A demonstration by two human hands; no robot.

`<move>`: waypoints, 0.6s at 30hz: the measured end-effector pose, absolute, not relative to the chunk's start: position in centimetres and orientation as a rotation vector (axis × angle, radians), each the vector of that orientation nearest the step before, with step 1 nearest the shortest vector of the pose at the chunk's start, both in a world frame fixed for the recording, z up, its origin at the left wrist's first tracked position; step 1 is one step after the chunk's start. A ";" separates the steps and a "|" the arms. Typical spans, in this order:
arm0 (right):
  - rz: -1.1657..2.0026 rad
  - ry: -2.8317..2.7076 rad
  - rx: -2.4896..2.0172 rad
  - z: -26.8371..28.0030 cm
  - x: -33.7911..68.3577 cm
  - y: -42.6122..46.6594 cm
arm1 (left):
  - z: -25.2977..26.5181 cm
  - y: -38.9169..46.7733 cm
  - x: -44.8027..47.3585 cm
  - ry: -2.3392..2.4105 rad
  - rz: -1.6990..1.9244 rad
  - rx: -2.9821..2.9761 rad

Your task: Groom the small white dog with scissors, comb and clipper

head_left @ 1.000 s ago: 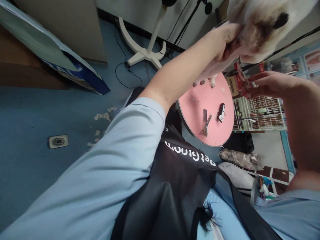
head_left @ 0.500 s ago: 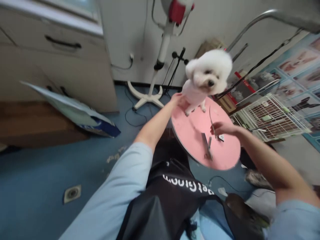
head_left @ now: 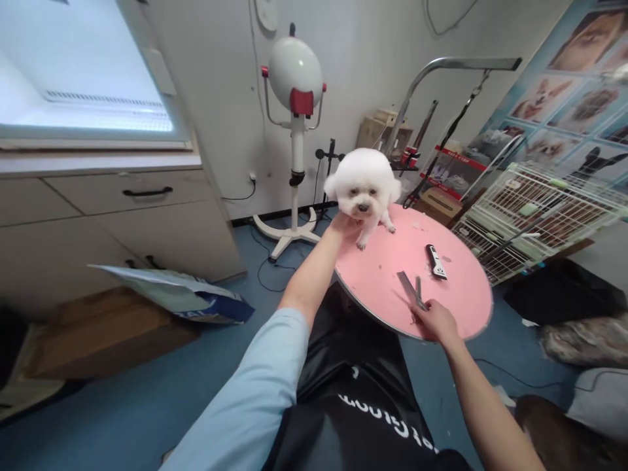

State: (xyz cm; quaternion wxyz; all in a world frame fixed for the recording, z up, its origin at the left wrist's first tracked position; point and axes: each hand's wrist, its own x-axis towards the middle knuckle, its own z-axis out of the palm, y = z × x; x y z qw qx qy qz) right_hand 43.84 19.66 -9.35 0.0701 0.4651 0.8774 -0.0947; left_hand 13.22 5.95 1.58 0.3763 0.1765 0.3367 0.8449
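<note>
A fluffy white dog [head_left: 366, 186] sits at the far left of a round pink grooming table [head_left: 383, 288], facing me. Against its chest, below the head, rests my left hand [head_left: 347, 224]; its fingers are hidden by the fur. Near the table's front edge, my right hand [head_left: 436, 319] has its fingers closed around the handle end of scissors [head_left: 418, 292]. A grey comb-like strip [head_left: 408, 286] lies at an angle to the scissors and meets them by my fingertips. Black-and-white clippers [head_left: 436, 262] lie beyond that hand.
A white stand dryer [head_left: 297, 137] stands behind the table at left. Over the back right reaches a metal grooming arm [head_left: 466, 63] with a hanging black strap [head_left: 454, 127]. White wire cages [head_left: 540, 209] stand to the right. A bag [head_left: 186, 294] leans by the cabinet [head_left: 167, 229].
My right hand has moved toward the table's front edge, onto the scissors. The thin curved tool it held no longer shows. The dog's head has lowered and turned toward me. The view has shifted.
</note>
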 end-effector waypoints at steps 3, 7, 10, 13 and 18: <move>-0.379 2.610 1.408 -9.4 43.4 19.8 | 1.6 6.0 13.1 0.770 2.180 0.447; -0.477 2.658 1.412 -9.2 43.5 21.2 | 1.6 6.0 13.6 0.637 2.160 0.331; -0.421 2.725 1.526 -9.3 44.4 22.5 | 1.6 6.2 13.6 0.472 2.159 0.172; -0.321 2.721 1.604 -9.6 45.4 23.1 | 1.7 6.3 13.2 0.400 2.178 0.121; -0.299 2.669 1.553 -10.0 45.9 22.9 | 2.4 5.4 13.1 0.380 2.185 0.055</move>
